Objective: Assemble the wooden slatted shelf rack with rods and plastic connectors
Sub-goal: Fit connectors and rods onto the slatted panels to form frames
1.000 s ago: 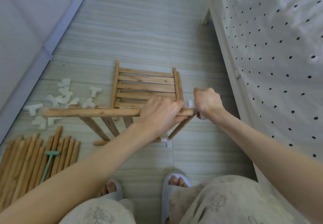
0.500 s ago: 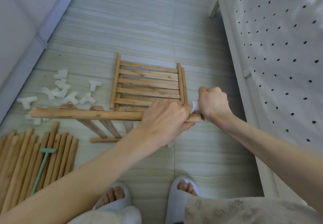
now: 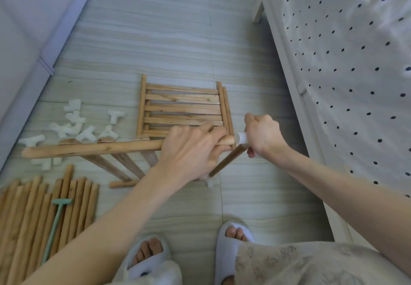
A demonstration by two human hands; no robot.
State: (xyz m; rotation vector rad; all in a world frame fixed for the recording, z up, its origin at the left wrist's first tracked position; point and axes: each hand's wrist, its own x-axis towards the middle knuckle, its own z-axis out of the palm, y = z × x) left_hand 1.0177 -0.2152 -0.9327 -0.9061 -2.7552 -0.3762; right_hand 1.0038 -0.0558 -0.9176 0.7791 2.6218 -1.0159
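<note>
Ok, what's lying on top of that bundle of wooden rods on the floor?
A pale green T-shaped plastic tool lies lengthwise on top of the bundle of wooden rods. Its lower end and the rods' near ends are covered by the left forearm.

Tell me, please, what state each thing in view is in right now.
left hand: grips the held rod.
right hand: grips the white connector.
held rod: lifted, roughly level.
white connector: at the rod's right end.
flat slatted panel: lying on the floor.
loose connectors: scattered on the floor.
spare rods: lying side by side.
</note>
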